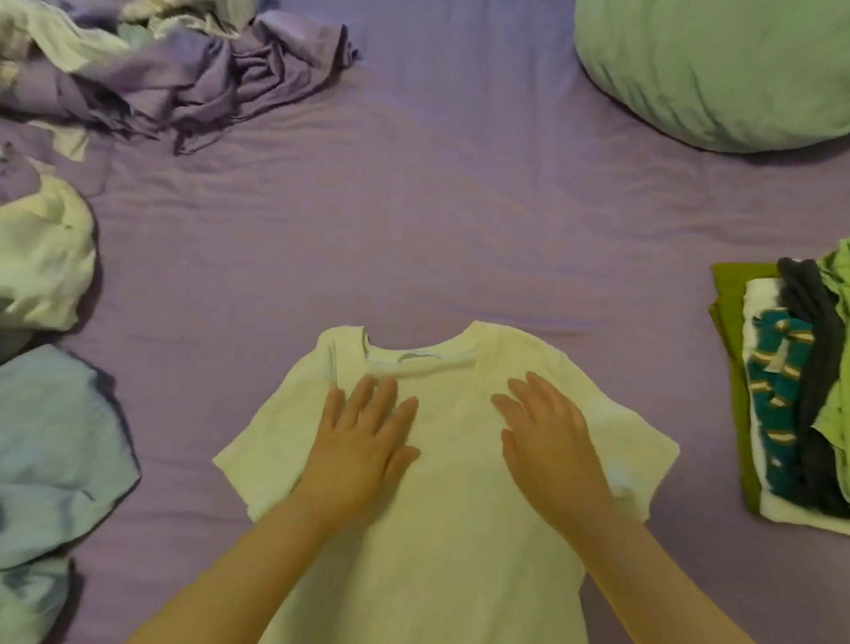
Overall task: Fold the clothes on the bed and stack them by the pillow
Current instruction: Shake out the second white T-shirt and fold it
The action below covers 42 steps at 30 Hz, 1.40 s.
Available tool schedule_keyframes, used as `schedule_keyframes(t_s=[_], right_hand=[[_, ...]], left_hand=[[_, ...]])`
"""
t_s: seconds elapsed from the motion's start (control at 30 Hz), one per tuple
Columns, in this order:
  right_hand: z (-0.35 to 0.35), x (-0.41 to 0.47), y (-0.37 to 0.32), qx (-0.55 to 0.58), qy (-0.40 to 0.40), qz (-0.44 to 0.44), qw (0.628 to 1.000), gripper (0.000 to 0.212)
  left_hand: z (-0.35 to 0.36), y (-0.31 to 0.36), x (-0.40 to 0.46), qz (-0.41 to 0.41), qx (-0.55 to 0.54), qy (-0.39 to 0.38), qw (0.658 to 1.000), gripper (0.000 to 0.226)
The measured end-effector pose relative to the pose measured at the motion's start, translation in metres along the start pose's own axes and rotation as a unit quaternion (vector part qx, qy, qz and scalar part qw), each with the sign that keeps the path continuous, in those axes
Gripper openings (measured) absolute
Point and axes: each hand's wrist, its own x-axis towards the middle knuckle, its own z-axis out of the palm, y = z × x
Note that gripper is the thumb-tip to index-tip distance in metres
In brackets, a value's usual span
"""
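Note:
A pale yellow-white T-shirt [450,532] lies spread flat on the purple bed sheet [419,222], collar pointing away from me. My left hand [363,437] rests flat on the shirt's chest just below the collar, fingers straight. My right hand [548,434] lies flat on the other side of the chest, fingers straight and slightly spread. A stack of folded clothes [806,395] in green, teal, dark grey and white sits at the right. The pale green pillow [737,62] is at the top right.
A heap of unfolded purple and white clothes [146,51] lies at the top left. A crumpled white garment [34,258] and a light blue one [32,452] lie along the left edge.

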Motion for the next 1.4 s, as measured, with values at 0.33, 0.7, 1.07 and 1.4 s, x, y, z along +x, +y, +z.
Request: schedule_keyframes(t_s=[0.33,0.7,1.07,1.4], right_hand=[[0.028,0.133,-0.115,0.089,-0.055,-0.057,0.993,0.040],[0.024,0.162,-0.146,0.093,0.034,0.028,0.995,0.014],[0.036,0.180,-0.158,0.105,0.036,0.038,0.993,0.013],[0.054,0.082,-0.159,-0.079,0.066,-0.100,0.990,0.039]], left_hand=[[-0.001,-0.107,-0.037,-0.260,-0.183,0.060,0.946,0.071],[-0.018,-0.160,-0.034,-0.256,-0.288,0.143,0.912,0.017],[-0.015,-0.220,-0.014,-0.246,-0.136,0.043,0.959,0.027],[-0.004,-0.129,-0.043,-0.079,0.002,0.214,0.974,0.046]])
